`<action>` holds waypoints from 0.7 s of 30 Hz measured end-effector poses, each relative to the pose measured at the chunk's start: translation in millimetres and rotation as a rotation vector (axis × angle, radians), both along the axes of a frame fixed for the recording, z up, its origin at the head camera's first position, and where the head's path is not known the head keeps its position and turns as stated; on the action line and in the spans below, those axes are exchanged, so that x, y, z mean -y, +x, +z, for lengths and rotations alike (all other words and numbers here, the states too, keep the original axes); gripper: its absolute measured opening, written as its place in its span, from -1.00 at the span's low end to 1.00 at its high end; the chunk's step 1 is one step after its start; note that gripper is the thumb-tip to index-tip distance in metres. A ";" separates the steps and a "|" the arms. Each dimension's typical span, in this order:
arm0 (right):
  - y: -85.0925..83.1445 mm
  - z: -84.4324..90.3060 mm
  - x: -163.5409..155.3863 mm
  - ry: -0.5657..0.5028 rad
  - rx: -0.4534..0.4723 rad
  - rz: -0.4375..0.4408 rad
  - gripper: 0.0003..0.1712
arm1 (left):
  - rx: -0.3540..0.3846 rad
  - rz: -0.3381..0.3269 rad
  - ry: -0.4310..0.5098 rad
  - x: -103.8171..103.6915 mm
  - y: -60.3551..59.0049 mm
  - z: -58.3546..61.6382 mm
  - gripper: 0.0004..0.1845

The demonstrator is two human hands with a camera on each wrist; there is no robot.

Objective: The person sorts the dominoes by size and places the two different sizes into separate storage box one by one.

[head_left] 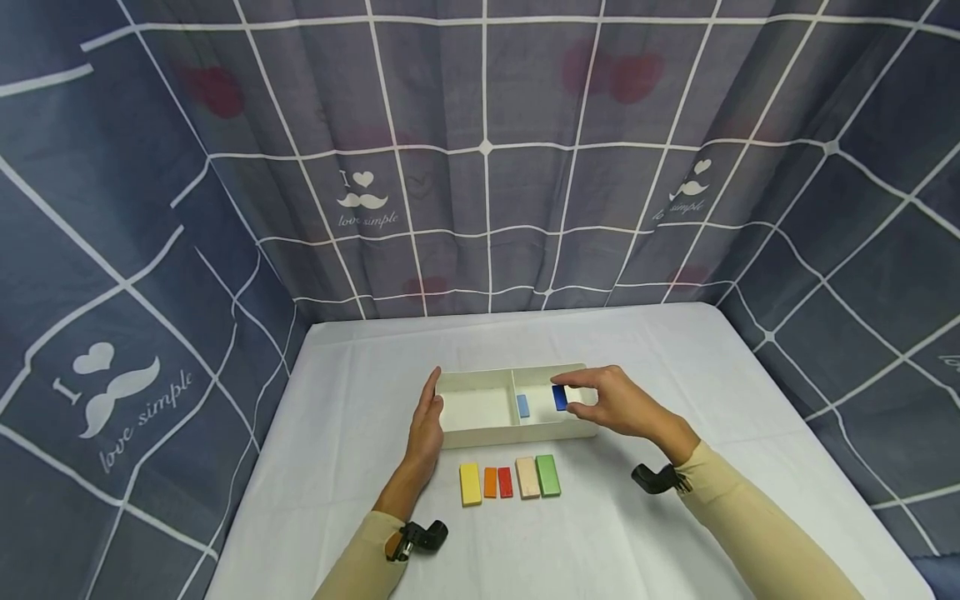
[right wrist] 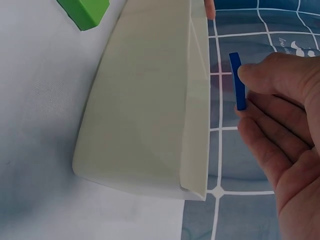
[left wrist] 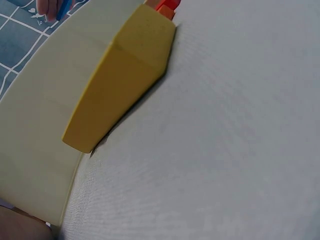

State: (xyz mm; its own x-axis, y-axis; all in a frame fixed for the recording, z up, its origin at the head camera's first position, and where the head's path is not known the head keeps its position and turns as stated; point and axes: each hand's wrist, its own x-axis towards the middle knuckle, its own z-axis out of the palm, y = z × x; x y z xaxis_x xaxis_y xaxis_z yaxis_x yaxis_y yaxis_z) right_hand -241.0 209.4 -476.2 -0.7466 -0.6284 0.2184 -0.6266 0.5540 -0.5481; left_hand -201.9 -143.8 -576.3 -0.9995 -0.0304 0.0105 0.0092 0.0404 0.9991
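Note:
A cream box (head_left: 480,436) with a divider stands on the white table. Between thumb and fingers, my right hand (head_left: 626,403) pinches a dark blue block (head_left: 559,397) above the box's right compartment; in the right wrist view the blue block (right wrist: 238,81) appears edge-on, higher than the box rim. A light blue block (head_left: 522,406) lies in that compartment beside the divider. My left hand (head_left: 426,429) rests along the box's left end with its fingers extended. In the left wrist view little of that hand shows, only a bit at the lower left corner.
In front of the box lie a yellow block (head_left: 470,484), an orange block (head_left: 491,482), a red block (head_left: 506,482), a beige block (head_left: 527,477) and a green block (head_left: 548,476) in a row. A dark checked curtain (head_left: 450,192) surrounds the table's back and sides.

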 end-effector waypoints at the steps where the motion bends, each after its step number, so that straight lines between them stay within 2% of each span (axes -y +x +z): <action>1: -1.7 -1.2 0.9 0.000 0.007 0.002 -0.41 | 0.000 0.002 0.000 -0.1 0.0 0.0 -0.41; 21: -27.9 -24.6 16.2 0.046 0.068 0.044 -0.46 | -0.005 0.001 -0.012 0.3 -1.0 -0.3 -0.40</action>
